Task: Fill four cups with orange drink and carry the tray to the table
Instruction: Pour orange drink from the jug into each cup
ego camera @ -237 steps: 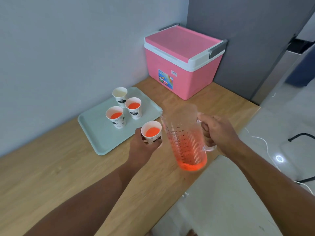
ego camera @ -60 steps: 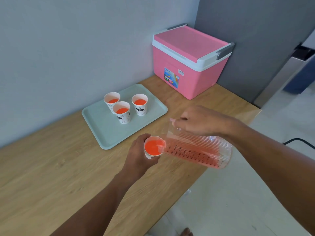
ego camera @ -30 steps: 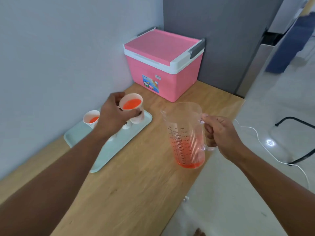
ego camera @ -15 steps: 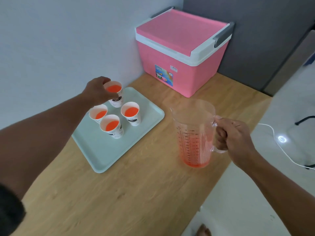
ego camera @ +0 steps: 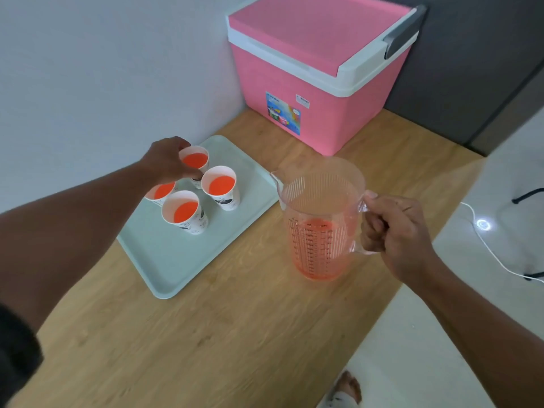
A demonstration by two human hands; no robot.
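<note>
Presently, left hand (ego camera: pixel 168 160): fingers curled round the rim and upper wall of the far cup (ego camera: pixel 195 160), thumb side toward the wall; the cup holds orange drink and stands at the back of the cluster, though its base is hidden and contact with the tray cannot be told.

Right hand (ego camera: pixel 394 234): closed in a fist through the handle of the clear pitcher (ego camera: pixel 319 222), thumb on top of the handle. Pitcher upright, spout turned toward the tray, with orange drink in its lower part and printed measuring marks on its wall; whether its base touches the counter (ego camera: pixel 235 334) cannot be told.

Tray (ego camera: pixel 176 260): pale green, rectangular, flat on the counter, between the two hands and nearer the left one.

Cups on tray, all white paper with dark print, all holding orange drink:
- left cup (ego camera: pixel 161 192), just under the left hand's knuckles, partly covered by it;
- near cup (ego camera: pixel 184 212), just below the left hand;
- right cup (ego camera: pixel 220 187), just beside the held cup, on the side toward the right hand.

Cooler box (ego camera: pixel 318 69): pink with white rim and grey handle, lid shut, on the counter in the corner, well beyond both hands.
</note>
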